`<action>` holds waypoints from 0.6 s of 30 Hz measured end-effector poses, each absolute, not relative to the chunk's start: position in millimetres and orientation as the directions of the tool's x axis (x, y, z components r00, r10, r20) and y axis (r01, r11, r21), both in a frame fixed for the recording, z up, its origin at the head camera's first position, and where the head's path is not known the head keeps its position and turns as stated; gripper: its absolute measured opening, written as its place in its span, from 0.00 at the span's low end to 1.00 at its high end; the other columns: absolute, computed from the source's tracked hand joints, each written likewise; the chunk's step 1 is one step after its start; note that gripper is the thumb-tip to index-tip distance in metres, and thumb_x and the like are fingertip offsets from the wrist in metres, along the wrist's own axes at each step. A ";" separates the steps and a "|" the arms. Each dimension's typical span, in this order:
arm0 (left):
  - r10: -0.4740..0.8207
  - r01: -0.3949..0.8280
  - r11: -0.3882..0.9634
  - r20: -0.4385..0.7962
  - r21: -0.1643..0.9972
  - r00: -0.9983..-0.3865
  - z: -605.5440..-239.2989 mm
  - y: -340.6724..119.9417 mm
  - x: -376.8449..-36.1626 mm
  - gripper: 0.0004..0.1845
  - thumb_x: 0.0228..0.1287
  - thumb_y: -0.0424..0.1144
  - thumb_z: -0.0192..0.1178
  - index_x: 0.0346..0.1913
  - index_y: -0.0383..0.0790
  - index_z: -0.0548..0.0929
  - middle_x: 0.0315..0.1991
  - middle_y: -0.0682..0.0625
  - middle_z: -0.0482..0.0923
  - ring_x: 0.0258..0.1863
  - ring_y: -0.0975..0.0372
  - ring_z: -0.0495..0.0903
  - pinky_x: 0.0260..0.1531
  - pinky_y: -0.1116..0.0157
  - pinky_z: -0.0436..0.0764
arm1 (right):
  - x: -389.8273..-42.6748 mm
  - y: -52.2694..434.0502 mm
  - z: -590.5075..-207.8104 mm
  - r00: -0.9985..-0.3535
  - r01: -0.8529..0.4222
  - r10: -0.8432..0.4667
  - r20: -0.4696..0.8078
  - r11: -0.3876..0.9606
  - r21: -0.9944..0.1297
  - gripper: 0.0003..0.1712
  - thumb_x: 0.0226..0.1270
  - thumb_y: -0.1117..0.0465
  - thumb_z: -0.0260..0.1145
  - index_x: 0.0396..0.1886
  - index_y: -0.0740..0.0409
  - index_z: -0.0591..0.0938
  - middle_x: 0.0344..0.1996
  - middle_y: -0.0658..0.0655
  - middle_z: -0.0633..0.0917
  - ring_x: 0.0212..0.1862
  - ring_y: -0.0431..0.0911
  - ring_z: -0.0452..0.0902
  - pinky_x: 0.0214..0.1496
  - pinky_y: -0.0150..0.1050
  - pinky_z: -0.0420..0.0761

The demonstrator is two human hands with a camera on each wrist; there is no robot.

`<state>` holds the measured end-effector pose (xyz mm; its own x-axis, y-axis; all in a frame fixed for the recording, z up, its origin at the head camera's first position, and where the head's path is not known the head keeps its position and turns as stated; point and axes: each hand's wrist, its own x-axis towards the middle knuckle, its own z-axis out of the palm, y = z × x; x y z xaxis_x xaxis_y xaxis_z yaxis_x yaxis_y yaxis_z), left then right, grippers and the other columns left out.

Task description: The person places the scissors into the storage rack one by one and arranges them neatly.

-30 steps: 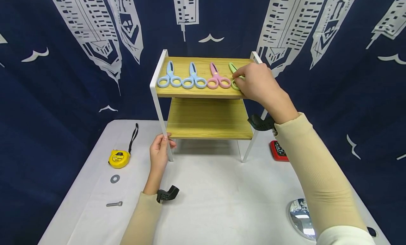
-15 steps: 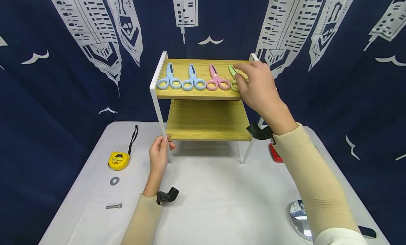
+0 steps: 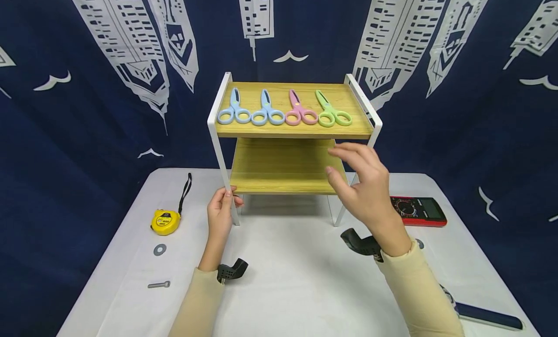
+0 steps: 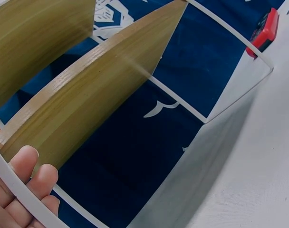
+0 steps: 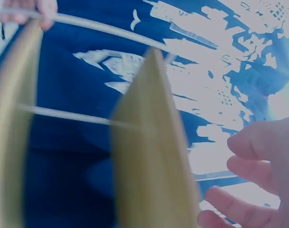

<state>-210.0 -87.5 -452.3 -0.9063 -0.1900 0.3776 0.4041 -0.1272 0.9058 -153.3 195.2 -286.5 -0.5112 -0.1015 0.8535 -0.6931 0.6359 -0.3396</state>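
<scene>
A two-tier shelf rack [image 3: 287, 129] of pale wood boards in a thin white metal frame stands at the back of the white-covered bench [image 3: 287, 288]. The left hand [image 3: 221, 212] has its grip wrapped round the rack's front left leg, fingers and thumb curled about the slim white bar just below the lower board; the left wrist view shows the fingertips [image 4: 28, 171] lying against that bar beside the board's edge. The right hand [image 3: 364, 187] hovers in front of the lower board's right end, its grip loose and holding nothing, fingers spread and slightly bent, touching neither board nor frame as far as can be seen. On the top board four small plastic scissors lie side by side, loops toward the person: two blue scissors [image 3: 251, 110], pink scissors [image 3: 300, 110] and green scissors [image 3: 332, 112]. On the bench to the left lie a rounded yellow tape measure [image 3: 165, 220] with a black strap, a flat metal washer [image 3: 159, 250] and a short bolt [image 3: 158, 284]. To the right lies a red-cased multimeter [image 3: 417, 210].
</scene>
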 end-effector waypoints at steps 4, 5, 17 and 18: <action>-0.192 0.403 -0.119 0.378 0.907 -0.906 -453.0 -88.3 -209.8 0.17 0.81 0.33 0.47 0.52 0.16 0.75 0.24 0.61 0.81 0.26 0.71 0.83 0.38 0.72 0.86 | -145.5 195.9 -329.4 -0.552 -0.713 -0.139 0.822 0.589 -0.379 0.14 0.56 0.70 0.71 0.45 0.65 0.88 0.44 0.64 0.88 0.50 0.57 0.83 0.59 0.26 0.76; -0.192 0.403 -0.117 0.378 0.908 -0.906 -453.3 -88.3 -209.6 0.17 0.80 0.33 0.47 0.52 0.17 0.76 0.24 0.61 0.81 0.27 0.71 0.83 0.38 0.71 0.86 | -144.1 196.4 -340.9 -0.566 -0.713 -0.153 0.810 0.583 -0.389 0.15 0.56 0.71 0.71 0.45 0.65 0.88 0.44 0.63 0.88 0.50 0.57 0.83 0.59 0.24 0.76; -0.173 0.396 -0.143 0.371 0.907 -0.912 -453.9 -88.3 -208.3 0.16 0.80 0.31 0.46 0.56 0.17 0.74 0.26 0.60 0.81 0.30 0.69 0.84 0.42 0.72 0.85 | -126.4 209.8 -425.3 -0.797 -0.547 -0.219 0.563 0.657 -0.518 0.16 0.57 0.70 0.73 0.46 0.59 0.88 0.44 0.55 0.89 0.45 0.49 0.84 0.39 0.46 0.87; -0.173 0.391 -0.143 0.366 0.909 -0.914 -453.8 -88.6 -207.7 0.16 0.80 0.31 0.46 0.57 0.18 0.74 0.26 0.60 0.81 0.30 0.69 0.84 0.43 0.72 0.85 | -125.3 212.3 -429.0 -0.809 -0.533 -0.219 0.545 0.664 -0.525 0.16 0.57 0.70 0.73 0.46 0.59 0.88 0.44 0.55 0.89 0.44 0.49 0.84 0.39 0.46 0.86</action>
<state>-207.7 -88.6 -453.8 -0.9141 -0.1734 0.3664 0.3915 -0.1430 0.9090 -125.3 212.3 -429.0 -0.8094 -0.2188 0.5449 -0.5329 0.6635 -0.5251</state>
